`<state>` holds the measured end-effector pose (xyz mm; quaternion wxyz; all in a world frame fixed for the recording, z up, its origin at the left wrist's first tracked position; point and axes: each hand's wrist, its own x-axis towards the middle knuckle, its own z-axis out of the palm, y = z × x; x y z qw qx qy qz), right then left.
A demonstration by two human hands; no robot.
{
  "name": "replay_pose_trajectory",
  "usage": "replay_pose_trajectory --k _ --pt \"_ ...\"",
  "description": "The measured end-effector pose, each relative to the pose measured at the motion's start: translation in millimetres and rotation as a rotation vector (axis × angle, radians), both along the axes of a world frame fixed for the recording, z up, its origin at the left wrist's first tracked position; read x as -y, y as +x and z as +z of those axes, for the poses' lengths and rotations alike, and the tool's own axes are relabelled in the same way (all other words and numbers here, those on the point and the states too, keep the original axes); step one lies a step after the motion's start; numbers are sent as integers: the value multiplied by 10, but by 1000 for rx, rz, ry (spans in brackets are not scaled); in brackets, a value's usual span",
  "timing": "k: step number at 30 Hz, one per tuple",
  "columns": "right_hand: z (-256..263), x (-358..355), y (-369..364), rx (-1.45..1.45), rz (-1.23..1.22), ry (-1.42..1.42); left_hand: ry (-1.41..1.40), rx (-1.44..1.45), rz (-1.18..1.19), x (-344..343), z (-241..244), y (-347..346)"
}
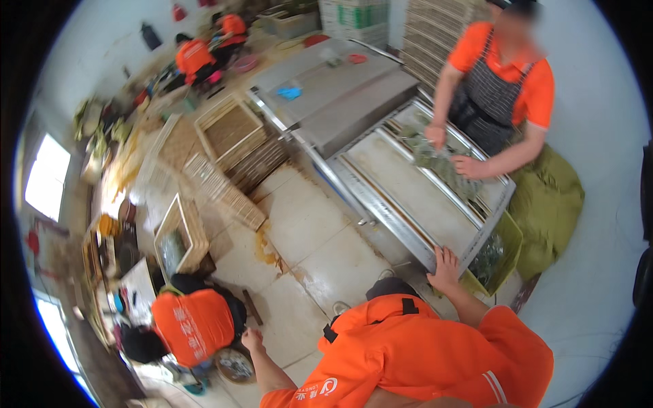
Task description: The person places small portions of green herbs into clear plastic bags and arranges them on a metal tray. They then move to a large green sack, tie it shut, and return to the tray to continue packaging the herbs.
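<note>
My right hand [444, 268] rests with spread fingers on the near corner of a double-chamber vacuum packaging machine [393, 186]. Its steel lid [347, 76] lies over the far chamber, and the near bed with its sealing bars is uncovered. Clear plastic bags [438, 158] with greenish contents lie along the far sealing bar, where a co-worker's hands [467, 166] handle them. My left hand [251, 339] hangs low at my left side, fingers curled, apparently holding nothing. Behind it, a round container [235, 365] stands on the floor.
A yellow-green crate [505, 239] with filled bags stands by the machine's corner, beside a bulging green sack [546, 209]. A co-worker in orange [196, 324] crouches at left. Plastic crates [229, 132] stand beyond, one holding a bag [172, 250]. Two more people work farther back.
</note>
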<state>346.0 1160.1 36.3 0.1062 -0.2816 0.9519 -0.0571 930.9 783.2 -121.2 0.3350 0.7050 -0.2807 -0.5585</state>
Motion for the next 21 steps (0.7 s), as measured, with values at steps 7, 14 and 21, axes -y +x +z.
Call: replay_pose_trajectory --k 7,14,21 --pt "-344 -15 -381 216 -444 -816 -188 -63 -694 363 1082 -3436" --pt "-274 136 -1289 1372 -1016 -1702 -306 -202 -1470 -1066 1548 -5362" --pt "-282 372 -1739 1237 -1169 -1739 -289 41 -1785 -1300 1664 -5549"
